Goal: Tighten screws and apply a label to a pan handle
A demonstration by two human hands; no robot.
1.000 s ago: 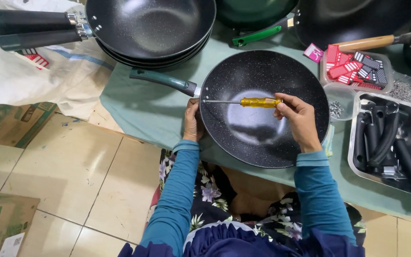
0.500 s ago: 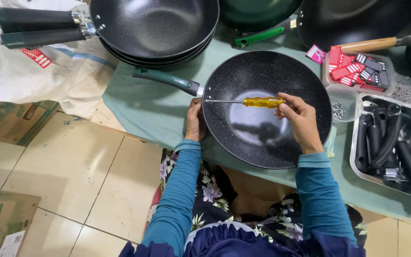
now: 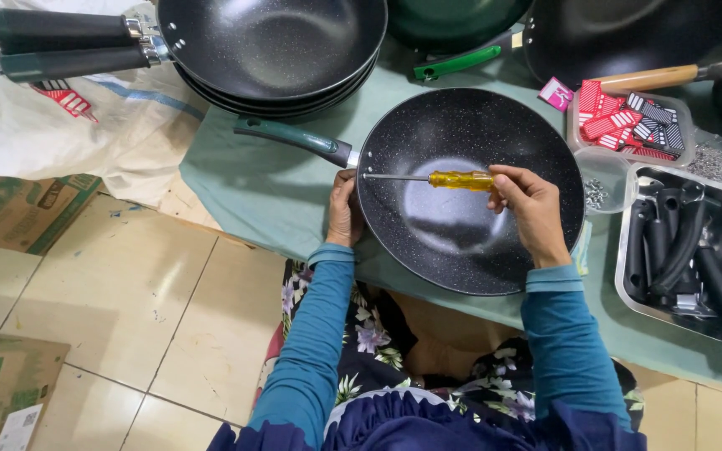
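A black speckled wok [image 3: 461, 225] with a dark green handle [image 3: 294, 139] lies on the green table cover in front of me. My right hand [image 3: 528, 209] grips a screwdriver with a yellow handle [image 3: 460, 179]. Its metal shaft runs left across the inside of the wok, and the tip touches the inner wall where the handle joins. My left hand [image 3: 344, 209] clasps the wok's outer rim just below that joint, holding the pan steady.
A stack of black woks [image 3: 273, 50] with handles pointing left sits at the back left. More pans stand at the back right. A metal tray of loose black handles [image 3: 683, 250], a box of red and black tags [image 3: 628, 125] and small screws [image 3: 597, 194] lie at the right. Cardboard boxes [image 3: 10, 213] rest on the tiled floor at the left.
The hands and screwdriver stay almost in place at the handle joint. Only a slight shift of the view shows.
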